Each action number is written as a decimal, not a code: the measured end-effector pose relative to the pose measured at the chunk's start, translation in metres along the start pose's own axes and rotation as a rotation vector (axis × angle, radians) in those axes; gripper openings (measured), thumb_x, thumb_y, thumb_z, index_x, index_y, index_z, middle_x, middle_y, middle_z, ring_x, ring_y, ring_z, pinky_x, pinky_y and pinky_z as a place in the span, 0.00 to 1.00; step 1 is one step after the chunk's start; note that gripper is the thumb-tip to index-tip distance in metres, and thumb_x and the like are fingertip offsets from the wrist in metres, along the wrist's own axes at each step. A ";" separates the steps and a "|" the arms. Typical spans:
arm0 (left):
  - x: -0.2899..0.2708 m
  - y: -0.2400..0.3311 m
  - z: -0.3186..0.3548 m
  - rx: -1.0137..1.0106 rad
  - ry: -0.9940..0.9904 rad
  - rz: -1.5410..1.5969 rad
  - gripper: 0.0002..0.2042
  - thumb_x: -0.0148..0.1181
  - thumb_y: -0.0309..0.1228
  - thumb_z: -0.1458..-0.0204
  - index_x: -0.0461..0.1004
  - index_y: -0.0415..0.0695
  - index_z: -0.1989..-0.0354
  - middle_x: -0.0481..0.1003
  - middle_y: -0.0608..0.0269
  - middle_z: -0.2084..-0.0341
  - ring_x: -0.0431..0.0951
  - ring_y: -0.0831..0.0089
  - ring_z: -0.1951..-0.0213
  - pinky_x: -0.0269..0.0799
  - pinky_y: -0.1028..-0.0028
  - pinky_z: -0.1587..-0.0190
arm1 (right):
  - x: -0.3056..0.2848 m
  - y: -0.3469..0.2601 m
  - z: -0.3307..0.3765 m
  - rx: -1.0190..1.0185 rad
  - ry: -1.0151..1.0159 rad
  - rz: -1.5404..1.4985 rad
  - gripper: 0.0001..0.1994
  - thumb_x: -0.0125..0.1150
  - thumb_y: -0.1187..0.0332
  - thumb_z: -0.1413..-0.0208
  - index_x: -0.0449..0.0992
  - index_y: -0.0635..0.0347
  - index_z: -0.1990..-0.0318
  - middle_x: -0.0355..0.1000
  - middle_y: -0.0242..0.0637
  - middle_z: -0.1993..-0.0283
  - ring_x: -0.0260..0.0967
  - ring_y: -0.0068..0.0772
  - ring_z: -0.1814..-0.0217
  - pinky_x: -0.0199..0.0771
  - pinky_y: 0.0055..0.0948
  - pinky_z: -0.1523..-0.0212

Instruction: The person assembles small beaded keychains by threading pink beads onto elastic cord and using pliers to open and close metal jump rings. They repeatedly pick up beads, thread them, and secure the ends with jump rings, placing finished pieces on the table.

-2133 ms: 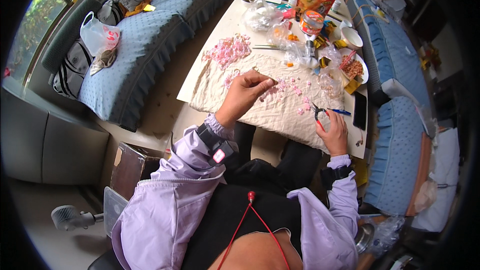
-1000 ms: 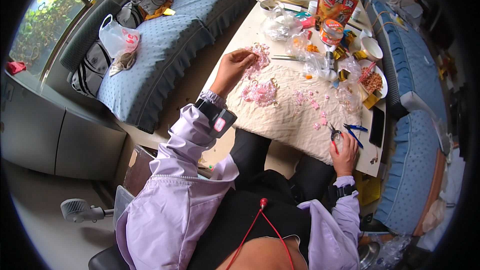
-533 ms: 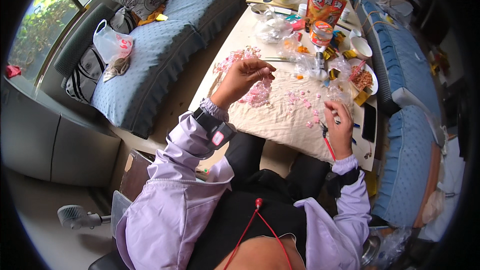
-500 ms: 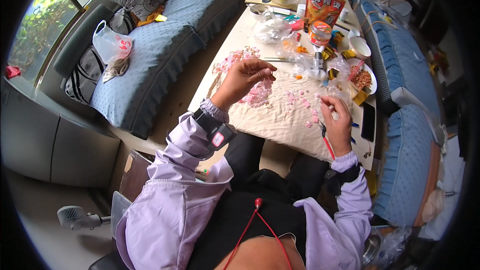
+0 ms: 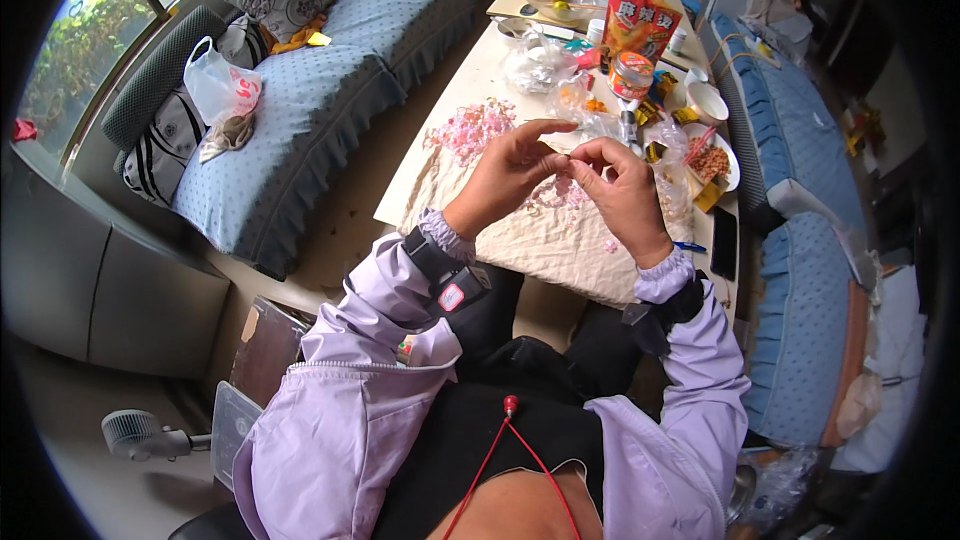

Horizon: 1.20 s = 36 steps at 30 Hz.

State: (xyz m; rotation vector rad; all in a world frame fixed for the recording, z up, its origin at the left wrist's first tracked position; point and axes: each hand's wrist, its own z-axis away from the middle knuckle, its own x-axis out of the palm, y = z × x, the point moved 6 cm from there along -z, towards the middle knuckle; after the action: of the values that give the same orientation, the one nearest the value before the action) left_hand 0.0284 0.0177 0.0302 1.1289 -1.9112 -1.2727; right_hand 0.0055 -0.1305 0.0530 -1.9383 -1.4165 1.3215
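Observation:
My left hand (image 5: 508,178) and my right hand (image 5: 626,198) meet fingertip to fingertip above a cream cloth (image 5: 540,245) at the table's near end. Both pinch at the same spot; whatever sits between the fingertips is too small to make out. Beyond my left hand lies a heap of pink beaded strings (image 5: 472,130). Loose pink beads (image 5: 568,198) are scattered on the cloth beneath my hands, partly hidden by them. By my right wrist rests a blue pen (image 5: 690,247). No red-handled tool shows now.
Farther up the table (image 5: 402,190) stand a red food pouch (image 5: 640,25), a jar (image 5: 631,75), plastic bags (image 5: 535,65), a white bowl (image 5: 706,103) and a plate of peanuts (image 5: 712,162). A black phone (image 5: 725,242) lies at the right edge. Blue-covered sofas (image 5: 300,110) flank the table.
My hands were apart; my right hand has moved left and up to meet the left fingertips. The red-handled tool seen by my right hand is no longer visible.

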 end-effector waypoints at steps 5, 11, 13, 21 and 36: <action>0.005 -0.015 0.010 -0.086 -0.059 0.109 0.26 0.65 0.27 0.45 0.65 0.41 0.37 0.78 0.63 0.65 0.77 0.80 0.62 0.73 0.78 0.55 | -0.003 0.003 0.001 0.107 0.047 -0.178 0.05 0.63 0.71 0.42 0.77 0.63 0.64 0.74 0.27 0.70 0.66 0.14 0.71 0.68 0.20 0.69; -0.003 -0.046 0.021 -0.214 -0.013 0.236 0.20 0.64 0.24 0.44 0.70 0.40 0.44 0.80 0.62 0.62 0.79 0.77 0.57 0.75 0.76 0.53 | -0.005 -0.004 -0.005 0.065 0.077 -0.124 0.04 0.63 0.71 0.42 0.78 0.63 0.64 0.74 0.27 0.70 0.64 0.14 0.72 0.66 0.19 0.70; -0.007 -0.052 0.023 -0.218 0.009 0.287 0.18 0.64 0.24 0.44 0.70 0.40 0.45 0.80 0.63 0.62 0.80 0.77 0.57 0.75 0.76 0.52 | -0.004 -0.004 -0.006 0.052 0.076 -0.088 0.05 0.63 0.71 0.42 0.78 0.63 0.64 0.74 0.27 0.70 0.64 0.14 0.72 0.66 0.20 0.70; -0.027 -0.061 0.033 -0.228 0.115 0.321 0.21 0.65 0.21 0.47 0.71 0.40 0.44 0.77 0.62 0.56 0.78 0.77 0.56 0.75 0.77 0.53 | 0.011 0.000 -0.017 0.043 0.069 -0.066 0.05 0.65 0.71 0.43 0.78 0.62 0.63 0.74 0.27 0.71 0.63 0.14 0.72 0.64 0.19 0.71; -0.098 -0.169 0.113 -0.276 0.453 0.178 0.12 0.59 0.23 0.43 0.74 0.39 0.50 0.76 0.67 0.60 0.75 0.81 0.60 0.72 0.79 0.55 | 0.076 0.095 -0.080 0.156 -0.049 0.112 0.05 0.63 0.72 0.44 0.77 0.64 0.66 0.73 0.26 0.71 0.67 0.14 0.69 0.69 0.19 0.65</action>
State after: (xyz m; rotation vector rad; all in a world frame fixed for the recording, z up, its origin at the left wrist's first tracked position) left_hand 0.0393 0.1216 -0.1695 0.9785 -1.4184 -1.0376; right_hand 0.1260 -0.0856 -0.0147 -1.9176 -1.2031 1.4923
